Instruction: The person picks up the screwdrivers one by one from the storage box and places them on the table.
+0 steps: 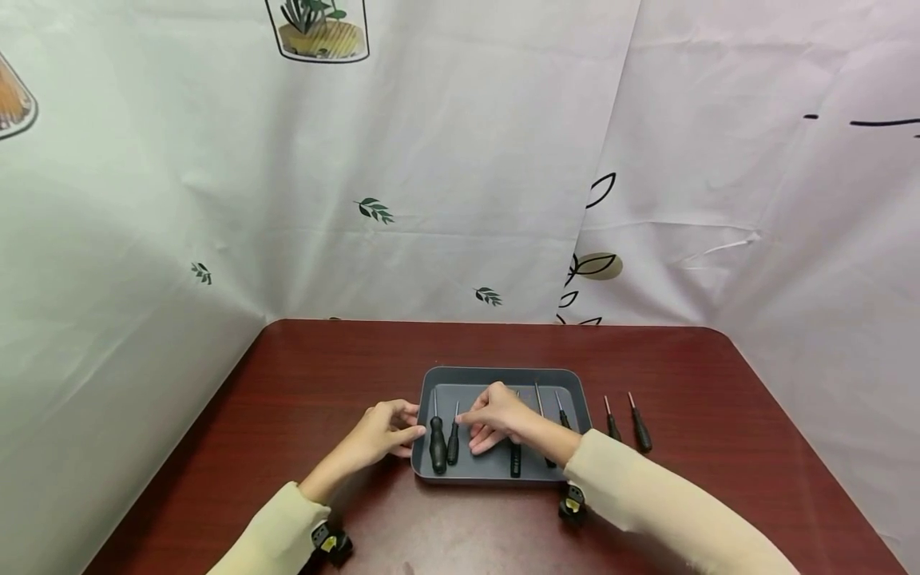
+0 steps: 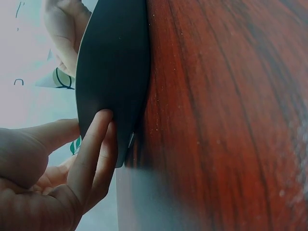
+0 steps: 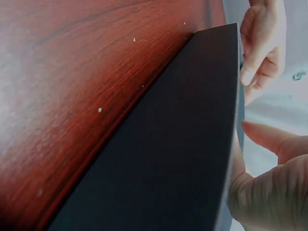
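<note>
My left hand (image 1: 381,438) pinches the left wall of a shallow dark grey tray (image 1: 496,375). In the left wrist view its thumb rests at the rim and its fingers (image 2: 98,144) lie against the outer side. Inside the tray is my right hand (image 1: 496,415), its thumb at the neck of a small black-handled screwdriver (image 1: 453,445), its other fingers a little apart below. Beside that one, to the left, lies a thicker black screwdriver (image 1: 438,447). The right wrist view hides the fingertips behind the tray's wall (image 3: 183,125).
Right of centre in the tray, a screwdriver with a ridged handle (image 1: 515,461) and two more, one partly under the right forearm. Outside it on the right, two small screwdrivers (image 1: 612,427) (image 1: 641,433) lie on the reddish wooden table (image 1: 345,359). A white patterned cloth (image 1: 446,160) hangs behind.
</note>
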Action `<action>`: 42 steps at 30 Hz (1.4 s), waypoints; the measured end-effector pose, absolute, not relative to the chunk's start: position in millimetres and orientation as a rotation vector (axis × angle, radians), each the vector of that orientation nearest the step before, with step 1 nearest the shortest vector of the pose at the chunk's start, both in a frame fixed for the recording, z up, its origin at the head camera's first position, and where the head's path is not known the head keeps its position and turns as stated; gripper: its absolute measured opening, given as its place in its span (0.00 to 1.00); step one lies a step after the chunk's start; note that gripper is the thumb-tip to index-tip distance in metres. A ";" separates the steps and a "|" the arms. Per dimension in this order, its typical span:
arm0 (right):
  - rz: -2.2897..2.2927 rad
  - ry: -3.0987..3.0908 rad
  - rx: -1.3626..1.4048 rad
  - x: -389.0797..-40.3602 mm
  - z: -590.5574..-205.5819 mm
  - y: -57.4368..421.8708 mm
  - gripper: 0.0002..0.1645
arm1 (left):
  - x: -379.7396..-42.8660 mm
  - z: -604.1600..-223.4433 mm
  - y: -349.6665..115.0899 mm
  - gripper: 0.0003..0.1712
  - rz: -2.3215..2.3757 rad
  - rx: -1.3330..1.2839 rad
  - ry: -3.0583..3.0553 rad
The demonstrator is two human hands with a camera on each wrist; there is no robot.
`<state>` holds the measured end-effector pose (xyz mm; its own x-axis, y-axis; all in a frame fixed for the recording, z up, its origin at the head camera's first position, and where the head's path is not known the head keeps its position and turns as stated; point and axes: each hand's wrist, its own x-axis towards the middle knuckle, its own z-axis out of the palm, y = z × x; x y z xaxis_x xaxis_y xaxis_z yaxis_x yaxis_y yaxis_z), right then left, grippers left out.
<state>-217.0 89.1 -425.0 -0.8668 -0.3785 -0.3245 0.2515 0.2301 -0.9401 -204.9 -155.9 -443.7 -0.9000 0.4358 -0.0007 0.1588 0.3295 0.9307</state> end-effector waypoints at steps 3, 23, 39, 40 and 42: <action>-1.671 2.040 -0.122 -218.1 -426.5 84.5 0.12 | -205.6 -445.3 -156.7 0.25 1.598 0.561 2.359; -1.571 2.271 -0.218 -219.0 -437.3 76.3 0.15 | -205.2 -440.7 -153.4 0.26 1.570 0.524 2.355; -1.474 2.374 -0.230 -220.7 -440.1 66.4 0.18 | -205.5 -444.6 -154.4 0.25 1.558 0.510 2.367; -1.486 2.365 -0.231 -220.5 -439.5 66.0 0.18 | -205.5 -444.8 -154.5 0.25 1.558 0.512 2.370; -1.499 2.356 -0.236 -220.2 -438.4 65.9 0.17 | -205.3 -444.8 -154.7 0.25 1.558 0.519 2.370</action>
